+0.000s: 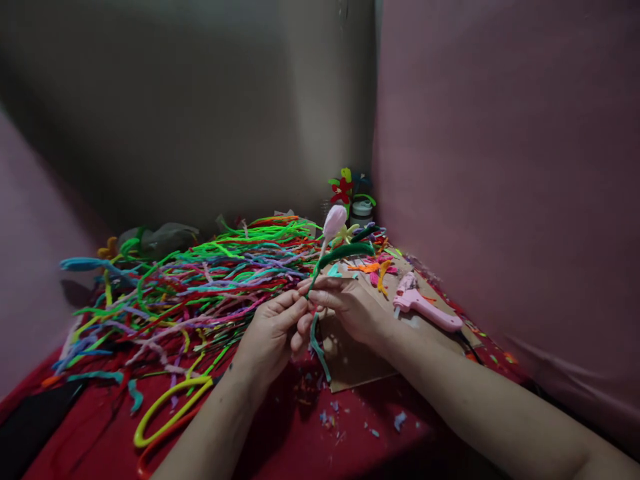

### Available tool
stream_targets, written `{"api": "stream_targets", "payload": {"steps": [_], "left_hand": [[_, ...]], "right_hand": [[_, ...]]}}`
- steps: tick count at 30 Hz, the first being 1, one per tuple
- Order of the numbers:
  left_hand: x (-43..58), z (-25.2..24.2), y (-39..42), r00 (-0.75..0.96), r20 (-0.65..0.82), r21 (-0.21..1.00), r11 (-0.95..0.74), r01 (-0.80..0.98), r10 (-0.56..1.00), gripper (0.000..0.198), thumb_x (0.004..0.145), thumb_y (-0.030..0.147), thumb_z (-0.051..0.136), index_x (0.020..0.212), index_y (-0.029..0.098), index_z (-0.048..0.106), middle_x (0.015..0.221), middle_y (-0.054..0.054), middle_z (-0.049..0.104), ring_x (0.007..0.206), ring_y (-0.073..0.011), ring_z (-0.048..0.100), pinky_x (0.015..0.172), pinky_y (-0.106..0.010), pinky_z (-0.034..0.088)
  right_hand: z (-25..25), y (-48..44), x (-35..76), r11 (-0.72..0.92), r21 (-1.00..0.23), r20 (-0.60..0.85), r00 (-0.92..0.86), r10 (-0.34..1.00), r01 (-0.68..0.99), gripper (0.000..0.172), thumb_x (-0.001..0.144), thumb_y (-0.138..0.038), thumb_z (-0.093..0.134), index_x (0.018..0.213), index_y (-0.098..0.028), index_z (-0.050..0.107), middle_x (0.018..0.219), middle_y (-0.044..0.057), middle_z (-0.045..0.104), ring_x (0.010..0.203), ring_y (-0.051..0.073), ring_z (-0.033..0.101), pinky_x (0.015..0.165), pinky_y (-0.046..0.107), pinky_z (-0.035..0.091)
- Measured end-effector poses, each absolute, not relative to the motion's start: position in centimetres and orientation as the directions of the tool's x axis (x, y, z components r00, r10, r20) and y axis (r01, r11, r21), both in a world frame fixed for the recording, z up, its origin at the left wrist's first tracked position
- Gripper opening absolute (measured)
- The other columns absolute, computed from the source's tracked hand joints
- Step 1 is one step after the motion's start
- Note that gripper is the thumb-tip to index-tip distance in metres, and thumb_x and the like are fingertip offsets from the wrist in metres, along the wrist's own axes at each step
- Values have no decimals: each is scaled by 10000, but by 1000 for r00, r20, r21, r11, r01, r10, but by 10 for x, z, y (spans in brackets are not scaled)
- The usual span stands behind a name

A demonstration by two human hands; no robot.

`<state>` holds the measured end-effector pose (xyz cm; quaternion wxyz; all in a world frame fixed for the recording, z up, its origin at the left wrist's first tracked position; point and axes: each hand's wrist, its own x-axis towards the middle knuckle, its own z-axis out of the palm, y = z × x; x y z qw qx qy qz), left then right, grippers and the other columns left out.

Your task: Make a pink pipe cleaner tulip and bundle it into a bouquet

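Note:
My left hand (pixel 273 333) and my right hand (pixel 345 303) meet in the middle, both pinched on the stem of a pipe-cleaner flower. The flower has a pale pink bud (pixel 335 220) at its top and a dark green leaf (pixel 345 253) curving to the right. A teal-green stem end (pixel 318 350) hangs below my fingers. The flower is held tilted above a piece of brown cardboard (pixel 355 363).
A big heap of coloured pipe cleaners (pixel 200 280) covers the red cloth (pixel 310 440) at left. A pink glue gun (pixel 423 305) lies on the cardboard at right. A small jar with finished flowers (pixel 353 197) stands in the back corner. Pink wall close on the right. Yellow and orange loops (pixel 167 410) lie near my left forearm.

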<state>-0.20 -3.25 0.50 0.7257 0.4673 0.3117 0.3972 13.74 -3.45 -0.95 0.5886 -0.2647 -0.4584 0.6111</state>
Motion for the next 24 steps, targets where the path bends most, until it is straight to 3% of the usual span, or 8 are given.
{"api": "stream_targets", "payload": {"steps": [3,6,9,12,16,20,24], "left_hand": [[-3,3,-32,465,-55,975,147,-164,883,209,759,353,617,730,161,540,475,66,488,303,-32,367,314,-149,284],[-4,-1,-31,383,100,983,-152,106,918,210,802,357,549,711,168,543,541,36,535,402,-71,462,407,-188,365],[-4,-8,-29,307,416,761,-512,399,856,132,801,305,540,798,190,604,703,-9,608,625,-129,562,605,-237,432],[-4,-13,-30,317,568,571,-641,513,760,106,800,263,534,827,209,621,814,-31,626,749,-158,574,713,-258,418],[-2,-11,-33,261,522,684,-581,440,812,88,798,237,537,795,212,622,756,-6,612,698,-135,548,685,-225,411],[1,-3,-35,196,331,895,-373,246,923,71,743,244,595,701,191,619,588,34,553,536,-101,485,524,-190,393],[1,2,-36,219,146,985,-163,60,965,97,719,260,617,738,168,591,546,38,551,437,-101,502,387,-192,375]], "right_hand": [[-8,-37,136,117,-875,201,-134,970,-469,175,645,-310,717,758,-177,694,695,11,638,710,153,588,696,303,449],[-10,-36,135,166,-869,202,-28,979,-466,174,586,-306,757,668,-173,680,684,-1,618,705,143,572,678,283,438],[-13,-33,133,223,-862,206,88,975,-455,188,533,-295,786,618,-174,669,669,-15,605,683,122,538,682,268,427],[-12,-33,132,229,-869,199,115,973,-438,198,513,-303,791,597,-176,664,634,-26,583,658,110,508,681,263,428],[-5,-38,133,235,-882,222,80,972,-410,175,541,-294,772,538,-180,639,579,-41,534,614,99,475,661,257,420],[-5,-37,136,236,-900,242,30,970,-366,71,593,-259,730,618,-204,691,649,-26,605,673,119,515,716,275,422],[-9,-34,136,200,-889,223,-8,975,-411,70,625,-210,676,684,-208,714,696,-17,648,684,120,544,708,276,432]]}}
